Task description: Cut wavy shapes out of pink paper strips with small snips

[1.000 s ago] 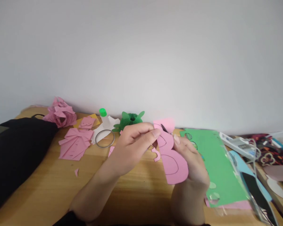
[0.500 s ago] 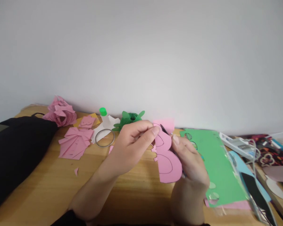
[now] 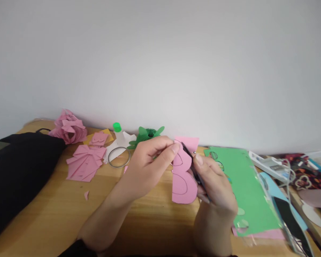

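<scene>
- I watch the left hand (image 3: 147,167) pinch the upper edge of a pink cutout (image 3: 183,182) between thumb and bent forefinger, holding it upright just above the wooden table (image 3: 56,214).
- The right hand (image 3: 216,189) is curled around a pair of dark scissors (image 3: 190,159). The blades lie against the cutout's right edge and point up and away from me. I cannot tell whether they are parted.
- The key relation is that the cutout hangs between the two hands, with its long axis running near-vertical from the left fingertips down to a rounded lower lobe. The left hand grips it from the top left and the scissors meet it from the right, so both hands touch it.
- The cutout is thin, matte card with smooth curved edges. It is shaped like two stacked bulges, with dark pen arcs drawn inside each one.
- A flat green sheet (image 3: 243,185), partly under clear film, lies just right of the right hand.
- Behind the left hand are a thin wire-like ring (image 3: 119,157), a white glue bottle (image 3: 118,134) with a green cap, and a pleated green paper rosette (image 3: 147,135).
- Farther left are creased pink folded papers (image 3: 85,162), a crumpled pink paper bloom (image 3: 69,128) and a soft black bag (image 3: 18,171) draped over the table's left end.
</scene>
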Demonstrator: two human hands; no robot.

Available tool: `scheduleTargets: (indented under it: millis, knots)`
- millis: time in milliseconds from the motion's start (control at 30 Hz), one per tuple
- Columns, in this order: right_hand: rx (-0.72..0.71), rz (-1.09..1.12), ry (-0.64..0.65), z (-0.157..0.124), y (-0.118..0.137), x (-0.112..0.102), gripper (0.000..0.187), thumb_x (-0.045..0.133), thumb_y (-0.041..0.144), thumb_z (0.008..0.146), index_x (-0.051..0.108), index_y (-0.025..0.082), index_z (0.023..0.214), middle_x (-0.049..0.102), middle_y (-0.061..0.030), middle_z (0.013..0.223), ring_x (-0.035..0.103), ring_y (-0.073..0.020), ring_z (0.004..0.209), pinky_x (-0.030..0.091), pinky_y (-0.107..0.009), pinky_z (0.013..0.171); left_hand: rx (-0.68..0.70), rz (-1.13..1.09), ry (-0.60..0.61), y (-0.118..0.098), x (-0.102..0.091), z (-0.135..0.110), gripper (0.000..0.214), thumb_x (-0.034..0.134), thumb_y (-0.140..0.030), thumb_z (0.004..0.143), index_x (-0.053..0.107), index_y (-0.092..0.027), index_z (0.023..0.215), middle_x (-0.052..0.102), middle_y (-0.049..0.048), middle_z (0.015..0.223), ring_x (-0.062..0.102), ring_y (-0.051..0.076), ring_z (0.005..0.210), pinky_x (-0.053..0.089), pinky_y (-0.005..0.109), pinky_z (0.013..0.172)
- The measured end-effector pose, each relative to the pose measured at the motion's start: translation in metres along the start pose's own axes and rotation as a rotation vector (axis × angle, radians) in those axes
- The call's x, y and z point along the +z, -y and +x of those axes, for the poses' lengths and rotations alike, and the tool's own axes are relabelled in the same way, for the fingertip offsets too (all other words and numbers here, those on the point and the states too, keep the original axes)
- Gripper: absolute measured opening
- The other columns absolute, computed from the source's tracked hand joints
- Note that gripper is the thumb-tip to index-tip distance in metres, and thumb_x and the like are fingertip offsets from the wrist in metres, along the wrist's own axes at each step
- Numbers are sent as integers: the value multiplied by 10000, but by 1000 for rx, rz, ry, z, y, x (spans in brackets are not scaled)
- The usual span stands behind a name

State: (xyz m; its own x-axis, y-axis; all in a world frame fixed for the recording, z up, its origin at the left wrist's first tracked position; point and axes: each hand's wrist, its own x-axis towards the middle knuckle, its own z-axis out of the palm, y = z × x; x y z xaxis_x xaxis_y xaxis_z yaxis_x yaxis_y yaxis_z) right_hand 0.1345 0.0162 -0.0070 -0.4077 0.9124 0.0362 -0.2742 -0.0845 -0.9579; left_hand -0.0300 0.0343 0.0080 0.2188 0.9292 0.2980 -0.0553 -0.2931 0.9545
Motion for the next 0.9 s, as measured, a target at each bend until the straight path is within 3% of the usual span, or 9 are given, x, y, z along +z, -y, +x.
scheduleTargets:
  millis: [667, 900]
  knots:
    - [26, -33, -15, 0, 1, 0, 509, 485, 532, 974, 443, 200, 590, 309, 107, 401, 141, -30, 289, 86, -187, 281, 10, 41, -8, -1, -1, 1, 334, 521, -190, 920, 488, -187, 588, 409, -51, 558, 378, 91, 539, 332, 270, 537]
    - [28, -44, 11, 0, 2, -1, 481, 489, 559, 959, 483, 201, 638, 292, 125, 378, 126, -37, 282, 73, -189, 281, 16, 30, -13, -1, 0, 2, 352, 508, -192, 925, 435, -191, 581, 401, -51, 553, 372, 94, 527, 328, 268, 524]
